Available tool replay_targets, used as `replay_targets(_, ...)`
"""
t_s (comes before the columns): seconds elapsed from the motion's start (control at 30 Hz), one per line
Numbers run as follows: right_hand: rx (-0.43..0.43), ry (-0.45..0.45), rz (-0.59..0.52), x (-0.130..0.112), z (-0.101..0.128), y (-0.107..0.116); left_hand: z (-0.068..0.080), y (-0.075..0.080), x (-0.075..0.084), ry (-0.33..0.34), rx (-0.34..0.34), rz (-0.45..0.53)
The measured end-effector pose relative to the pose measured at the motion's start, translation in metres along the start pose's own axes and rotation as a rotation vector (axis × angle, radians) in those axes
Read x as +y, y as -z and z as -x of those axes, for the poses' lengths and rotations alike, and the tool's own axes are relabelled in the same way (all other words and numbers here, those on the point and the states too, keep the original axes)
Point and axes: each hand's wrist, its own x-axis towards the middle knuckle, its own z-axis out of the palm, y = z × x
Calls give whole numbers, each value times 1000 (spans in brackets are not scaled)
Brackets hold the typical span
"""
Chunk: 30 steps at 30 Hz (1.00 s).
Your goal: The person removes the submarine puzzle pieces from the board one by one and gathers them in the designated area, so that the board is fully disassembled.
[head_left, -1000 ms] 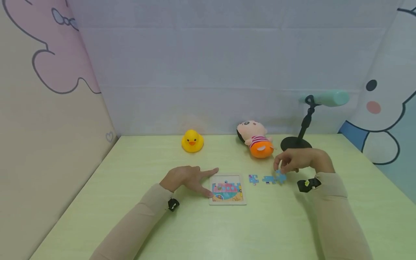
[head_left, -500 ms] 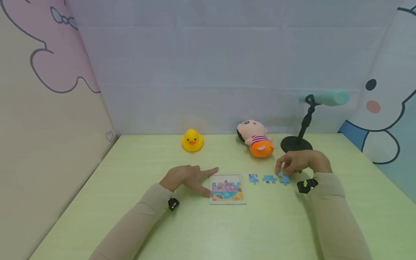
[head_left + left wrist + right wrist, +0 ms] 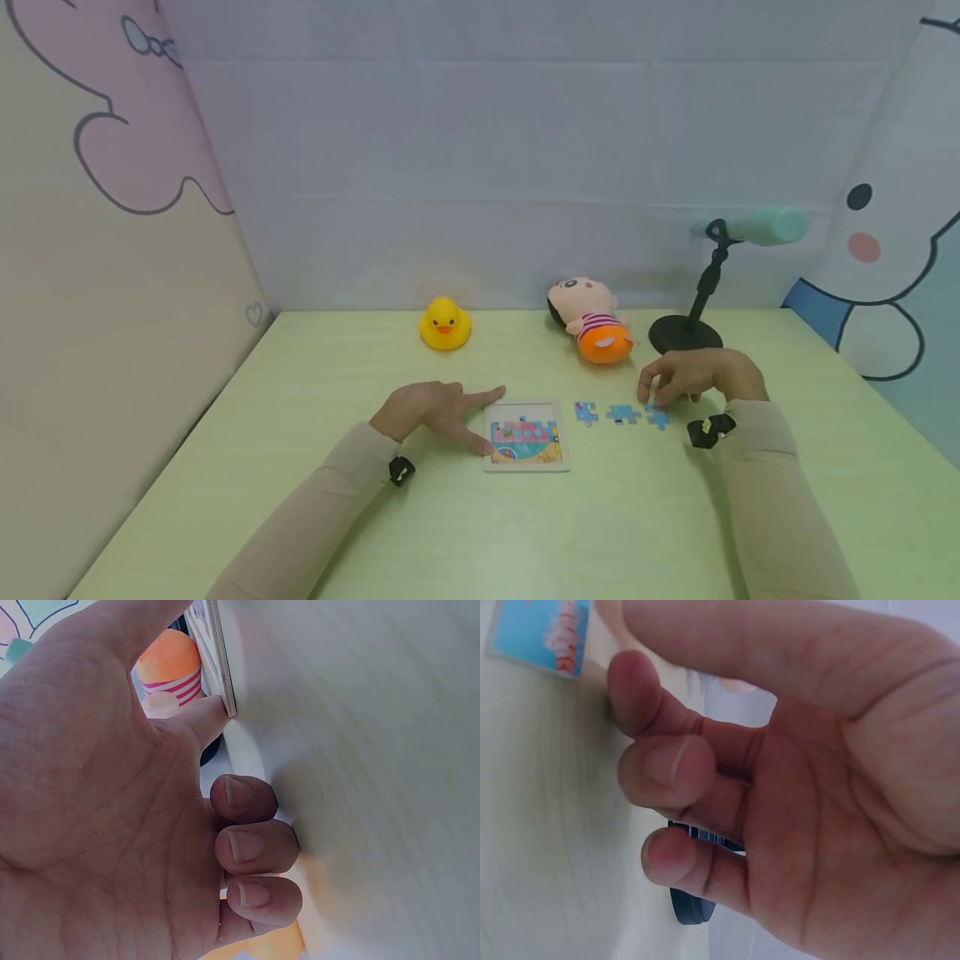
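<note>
A square puzzle tray [image 3: 527, 468] with a pink and teal submarine picture lies flat on the table, its top part bare. My left hand [image 3: 438, 414] rests at its left side, thumb and index finger spread and touching the edge. The left wrist view shows that hand's other fingers [image 3: 256, 846] bent against the tabletop. To the right of the tray lie three blue jigsaw pieces [image 3: 622, 414]. My right hand [image 3: 688, 375] hovers at the rightmost jigsaw piece [image 3: 657, 417], fingers loosely bent, thumb tip close to it. In the right wrist view nothing sits between thumb and fingers.
A yellow rubber duck [image 3: 444, 325] sits at the back of the table. Right of it lies a soft doll [image 3: 592, 323] in orange shorts. Behind my right hand stands a black stand [image 3: 686, 332] holding a mint-green cylinder [image 3: 772, 227].
The right hand has shifted slightly right and let go of the rightmost jigsaw piece, which was tilted and now lies flat on the table. The left hand has stayed at the tray.
</note>
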Motion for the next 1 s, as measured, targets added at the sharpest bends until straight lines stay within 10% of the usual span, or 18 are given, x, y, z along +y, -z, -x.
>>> replay_targets(1.0,167,146,60,-45,11,0,-3,-2,0,5,-8,3)
